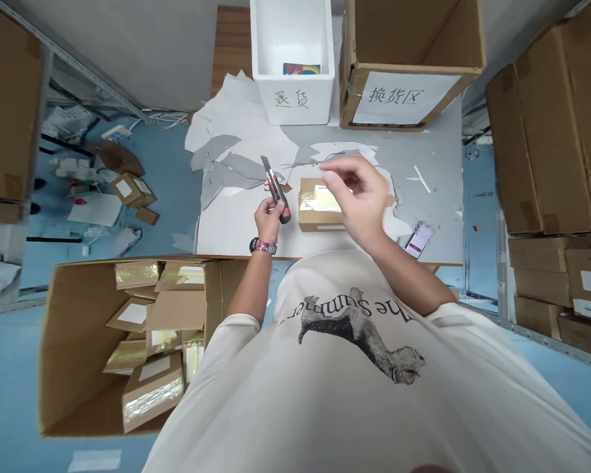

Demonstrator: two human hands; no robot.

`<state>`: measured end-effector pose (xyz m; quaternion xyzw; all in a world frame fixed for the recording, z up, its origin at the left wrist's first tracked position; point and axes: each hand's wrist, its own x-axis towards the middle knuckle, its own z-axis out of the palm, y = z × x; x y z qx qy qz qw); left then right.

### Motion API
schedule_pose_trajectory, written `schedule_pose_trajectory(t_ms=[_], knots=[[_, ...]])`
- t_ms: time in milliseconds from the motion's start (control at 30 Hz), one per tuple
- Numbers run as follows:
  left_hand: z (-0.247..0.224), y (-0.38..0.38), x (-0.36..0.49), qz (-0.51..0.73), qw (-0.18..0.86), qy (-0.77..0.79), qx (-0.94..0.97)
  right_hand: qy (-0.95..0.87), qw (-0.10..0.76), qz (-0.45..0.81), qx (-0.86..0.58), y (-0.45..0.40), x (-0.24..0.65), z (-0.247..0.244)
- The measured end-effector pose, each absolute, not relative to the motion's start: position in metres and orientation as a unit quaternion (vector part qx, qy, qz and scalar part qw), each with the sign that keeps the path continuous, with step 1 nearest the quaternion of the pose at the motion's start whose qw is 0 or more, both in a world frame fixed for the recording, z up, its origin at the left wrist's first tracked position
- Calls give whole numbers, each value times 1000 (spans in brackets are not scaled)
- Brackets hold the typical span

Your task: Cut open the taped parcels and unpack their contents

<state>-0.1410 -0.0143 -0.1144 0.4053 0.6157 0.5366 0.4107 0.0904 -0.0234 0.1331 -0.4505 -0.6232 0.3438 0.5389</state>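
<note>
A red and black box cutter (276,192) is held in my left hand (268,220), its blade pointing up and away over the white paper on the table. To the right of it lies a small brown carton (322,219) with shiny tape and a pale label on top. My right hand (359,194) is raised above the carton's right part and hides that end. Its thumb and index finger are curved toward each other with a gap between them, and nothing shows in it.
A white foam bin (293,98) and a large open carton (408,98) stand at the table's back. A phone (420,240) lies near the right front edge. At lower left, a big box (73,341) holds several taped parcels. Stacked cartons (536,144) stand at right.
</note>
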Motion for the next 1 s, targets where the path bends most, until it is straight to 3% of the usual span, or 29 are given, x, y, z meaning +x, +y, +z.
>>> schedule_pose_trajectory(t_ms=[167, 267, 367, 500, 733, 833, 1000], knots=[[-90, -18, -98, 540, 466, 514, 477, -504, 379, 593, -502, 13, 84, -3], [-77, -26, -84, 502, 420, 518, 551, -426, 376, 654, -499, 7, 95, -40], [-79, -28, -89, 452, 347, 593, 569, -372, 438, 588, -569, 7, 125, -47], [-99, -20, -107, 369, 351, 666, 546, -302, 472, 436, -704, 17, 190, -53], [-124, -11, -107, 311, 425, 645, 554, -358, 323, 311, -819, -3, 232, -84], [-125, -5, -105, 316, 401, 638, 576, -392, 263, 306, -827, -10, 214, -92], [-124, -1, -121, 335, 350, 680, 550, -467, 247, 336, -780, -5, 200, -91]])
